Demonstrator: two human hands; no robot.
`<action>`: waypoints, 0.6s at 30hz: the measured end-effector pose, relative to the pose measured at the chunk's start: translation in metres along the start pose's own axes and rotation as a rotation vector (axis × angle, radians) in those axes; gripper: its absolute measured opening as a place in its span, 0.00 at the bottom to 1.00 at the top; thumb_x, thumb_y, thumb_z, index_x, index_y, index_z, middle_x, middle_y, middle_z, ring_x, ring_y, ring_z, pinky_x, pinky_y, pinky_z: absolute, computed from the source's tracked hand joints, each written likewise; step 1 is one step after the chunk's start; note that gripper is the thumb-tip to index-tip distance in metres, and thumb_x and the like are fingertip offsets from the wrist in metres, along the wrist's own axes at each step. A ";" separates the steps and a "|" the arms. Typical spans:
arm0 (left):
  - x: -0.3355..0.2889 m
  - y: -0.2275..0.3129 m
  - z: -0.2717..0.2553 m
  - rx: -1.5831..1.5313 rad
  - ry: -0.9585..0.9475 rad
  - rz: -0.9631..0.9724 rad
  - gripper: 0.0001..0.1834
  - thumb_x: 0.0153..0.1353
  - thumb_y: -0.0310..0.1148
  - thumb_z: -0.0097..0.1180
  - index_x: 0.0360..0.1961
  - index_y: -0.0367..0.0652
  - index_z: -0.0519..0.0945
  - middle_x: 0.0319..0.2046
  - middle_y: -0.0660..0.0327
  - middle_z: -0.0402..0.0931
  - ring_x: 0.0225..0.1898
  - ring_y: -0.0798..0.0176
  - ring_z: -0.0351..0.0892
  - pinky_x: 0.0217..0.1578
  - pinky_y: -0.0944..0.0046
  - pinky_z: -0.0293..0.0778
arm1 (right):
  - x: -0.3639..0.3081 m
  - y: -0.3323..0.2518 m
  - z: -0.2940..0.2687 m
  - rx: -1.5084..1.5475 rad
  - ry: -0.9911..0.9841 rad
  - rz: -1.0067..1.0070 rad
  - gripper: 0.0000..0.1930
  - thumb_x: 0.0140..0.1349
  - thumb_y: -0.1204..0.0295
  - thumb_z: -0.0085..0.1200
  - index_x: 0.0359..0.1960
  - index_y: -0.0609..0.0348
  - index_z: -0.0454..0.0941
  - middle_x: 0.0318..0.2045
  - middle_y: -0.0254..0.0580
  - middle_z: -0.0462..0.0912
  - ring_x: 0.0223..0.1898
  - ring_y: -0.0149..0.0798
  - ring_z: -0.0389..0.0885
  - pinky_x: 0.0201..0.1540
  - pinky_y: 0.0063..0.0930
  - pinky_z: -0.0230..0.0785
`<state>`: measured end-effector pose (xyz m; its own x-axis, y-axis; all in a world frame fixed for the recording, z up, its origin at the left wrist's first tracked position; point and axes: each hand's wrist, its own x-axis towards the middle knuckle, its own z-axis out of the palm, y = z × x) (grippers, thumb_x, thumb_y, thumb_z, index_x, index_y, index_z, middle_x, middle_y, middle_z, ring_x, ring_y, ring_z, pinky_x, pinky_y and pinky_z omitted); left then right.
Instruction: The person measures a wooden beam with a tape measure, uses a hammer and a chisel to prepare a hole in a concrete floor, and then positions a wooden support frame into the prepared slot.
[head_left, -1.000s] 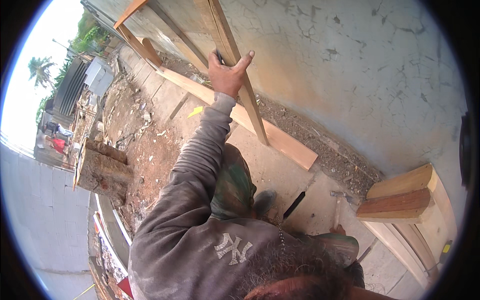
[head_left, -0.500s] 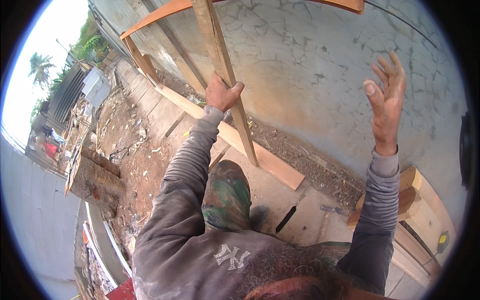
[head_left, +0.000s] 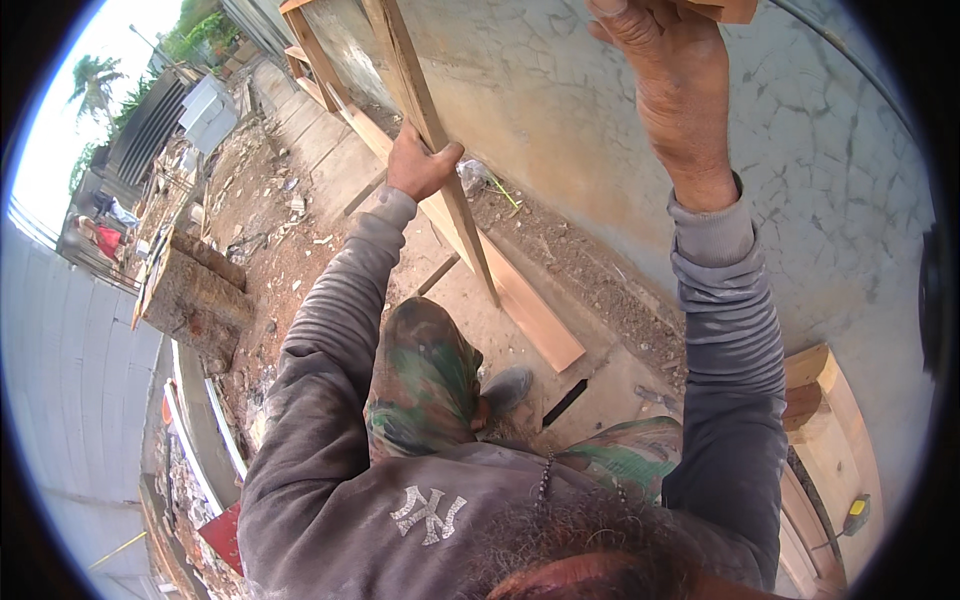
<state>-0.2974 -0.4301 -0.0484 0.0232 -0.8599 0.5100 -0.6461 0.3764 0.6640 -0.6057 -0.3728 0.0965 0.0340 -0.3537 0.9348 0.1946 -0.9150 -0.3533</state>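
We note the slanting wooden post (head_left: 418, 95), upper centre, is cut off by the top edge. The right hand (head_left: 685, 100), upper right, meets a wooden beam (head_left: 738, 10), also cropped; fingertips partly hidden, so we cannot tell its grip. The left hand (head_left: 420, 168) is closed around the post, thumb toward frame right. The plank (head_left: 525, 315) lies near centre.

Paving (head_left: 612, 372) bears a plank (head_left: 532, 315), perhaps a hammer (head_left: 656, 398).
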 end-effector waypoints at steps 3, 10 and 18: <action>-0.002 0.008 -0.010 -0.040 0.011 0.046 0.29 0.52 0.36 0.67 0.53 0.34 0.76 0.41 0.45 0.86 0.43 0.49 0.88 0.47 0.55 0.82 | 0.001 -0.012 0.021 0.152 0.165 0.071 0.26 0.69 0.67 0.65 0.64 0.62 0.70 0.53 0.36 0.79 0.55 0.33 0.76 0.59 0.33 0.70; 0.014 -0.005 -0.009 -0.027 -0.026 0.058 0.28 0.52 0.36 0.69 0.51 0.33 0.77 0.40 0.46 0.86 0.42 0.49 0.88 0.47 0.55 0.81 | 0.004 -0.029 0.017 -0.022 0.138 0.296 0.34 0.70 0.52 0.62 0.67 0.62 0.67 0.54 0.44 0.79 0.53 0.37 0.78 0.55 0.33 0.74; -0.003 -0.025 0.028 -0.276 -0.129 0.164 0.25 0.58 0.34 0.76 0.46 0.29 0.77 0.44 0.52 0.83 0.40 0.63 0.81 0.44 0.62 0.78 | -0.151 -0.049 -0.052 -0.342 0.203 0.803 0.38 0.65 0.50 0.66 0.66 0.67 0.68 0.48 0.49 0.80 0.50 0.39 0.79 0.50 0.33 0.75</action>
<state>-0.3025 -0.4464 -0.0817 -0.1725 -0.8100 0.5605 -0.4024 0.5773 0.7105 -0.6712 -0.2844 -0.0289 -0.1463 -0.9102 0.3875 -0.1169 -0.3731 -0.9204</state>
